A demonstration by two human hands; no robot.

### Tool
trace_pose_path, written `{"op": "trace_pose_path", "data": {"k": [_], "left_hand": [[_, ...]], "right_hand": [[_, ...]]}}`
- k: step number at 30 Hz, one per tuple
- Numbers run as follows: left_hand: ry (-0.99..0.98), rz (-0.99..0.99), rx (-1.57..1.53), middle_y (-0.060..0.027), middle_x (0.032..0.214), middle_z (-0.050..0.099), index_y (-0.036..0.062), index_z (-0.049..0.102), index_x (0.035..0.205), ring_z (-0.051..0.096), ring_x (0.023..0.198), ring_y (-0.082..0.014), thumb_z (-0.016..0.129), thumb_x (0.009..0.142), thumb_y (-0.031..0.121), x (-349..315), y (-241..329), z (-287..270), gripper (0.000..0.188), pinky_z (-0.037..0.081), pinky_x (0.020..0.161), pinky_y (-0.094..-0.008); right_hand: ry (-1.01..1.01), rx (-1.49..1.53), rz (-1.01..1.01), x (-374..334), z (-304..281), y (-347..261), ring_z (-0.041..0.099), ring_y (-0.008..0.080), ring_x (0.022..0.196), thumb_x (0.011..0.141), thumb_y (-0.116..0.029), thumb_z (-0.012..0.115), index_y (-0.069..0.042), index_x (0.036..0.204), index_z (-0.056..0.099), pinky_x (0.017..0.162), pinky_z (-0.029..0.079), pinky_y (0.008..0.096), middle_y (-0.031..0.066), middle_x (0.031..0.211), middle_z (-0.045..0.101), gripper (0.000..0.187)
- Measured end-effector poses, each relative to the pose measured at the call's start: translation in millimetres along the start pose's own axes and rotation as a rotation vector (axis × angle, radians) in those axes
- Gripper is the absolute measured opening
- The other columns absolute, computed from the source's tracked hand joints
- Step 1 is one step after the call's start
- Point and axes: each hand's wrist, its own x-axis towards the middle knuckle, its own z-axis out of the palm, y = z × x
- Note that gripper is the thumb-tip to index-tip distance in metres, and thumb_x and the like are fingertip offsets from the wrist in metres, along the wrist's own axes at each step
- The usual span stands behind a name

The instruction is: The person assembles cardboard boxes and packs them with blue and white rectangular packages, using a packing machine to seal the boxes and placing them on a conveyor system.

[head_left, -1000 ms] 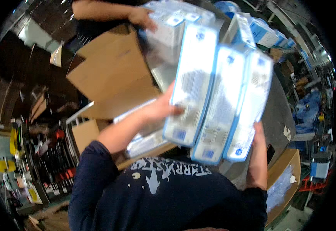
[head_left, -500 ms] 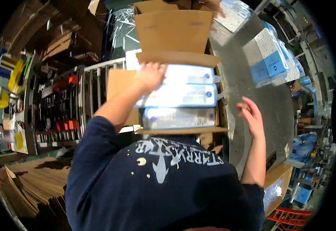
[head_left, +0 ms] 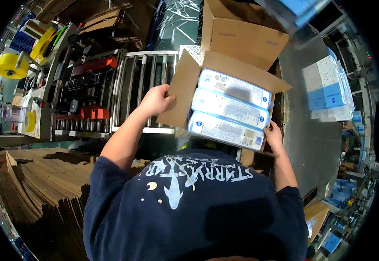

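In front of me an open cardboard carton (head_left: 246,71) stands turned at an angle, its far flap and left flap folded outward. Three white and blue packs (head_left: 231,106) fill it in rows, printed sides up. My left hand (head_left: 158,101) is closed on the outer edge of the left flap (head_left: 184,89). At the near right corner, my right hand (head_left: 274,137) grips the carton's side beside the nearest pack; part of its fingers is hidden.
Behind stands another open carton (head_left: 246,43). To the left lie a roller conveyor (head_left: 148,71), a machine with red parts (head_left: 94,114) and yellow tape rolls (head_left: 12,66). Stacked cardboard (head_left: 46,169) is at lower left. White and blue boxes (head_left: 328,87) sit on the right-hand metal table (head_left: 302,143).
My left hand has left the packs for the left flap. My right hand has come in from above the table to the carton's near right corner. The carton now sits turned clockwise.
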Motion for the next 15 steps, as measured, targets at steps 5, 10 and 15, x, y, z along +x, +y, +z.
{"op": "trace_pose_path", "data": {"k": [5, 10, 15], "left_hand": [[-0.059, 0.118, 0.267, -0.0209, 0.095, 0.062, -0.0017, 0.057, 0.106, 0.060, 0.091, -0.0345, 0.060, 0.081, 0.028, -46, 8, -20, 0.039, 0.047, 0.078, -0.0404], [-0.446, 0.191, 0.754, -0.0278, 0.136, 0.033, -0.0006, 0.041, 0.128, 0.046, 0.116, -0.0394, 0.056, 0.084, 0.042, -25, 16, 24, 0.063, 0.042, 0.093, -0.0400], [-0.972, 0.008, 0.095, -0.0306, 0.141, 0.024, 0.0014, 0.031, 0.138, 0.040, 0.123, -0.0373, 0.062, 0.072, 0.063, -53, 8, -3, 0.095, 0.035, 0.101, -0.0400]], "right_hand": [[-0.361, 0.272, 0.119, 11, 35, 8, 0.054, 0.0114, 0.080, 0.082, -0.017, 0.064, -0.004, 0.128, 0.049, 0.071, 0.046, 0.0258, 0.0033, 0.093, 0.060, 0.051], [-0.252, 0.503, 0.187, 55, 49, 58, 0.057, 0.0141, 0.091, 0.088, -0.024, 0.058, -0.001, 0.123, 0.051, 0.074, 0.045, 0.0256, 0.0059, 0.105, 0.061, 0.043], [-0.678, 0.923, 0.027, 24, -34, -56, 0.055, 0.0177, 0.109, 0.090, -0.018, 0.052, -0.005, 0.121, 0.053, 0.092, 0.042, 0.0305, 0.0101, 0.123, 0.055, 0.034]]}}
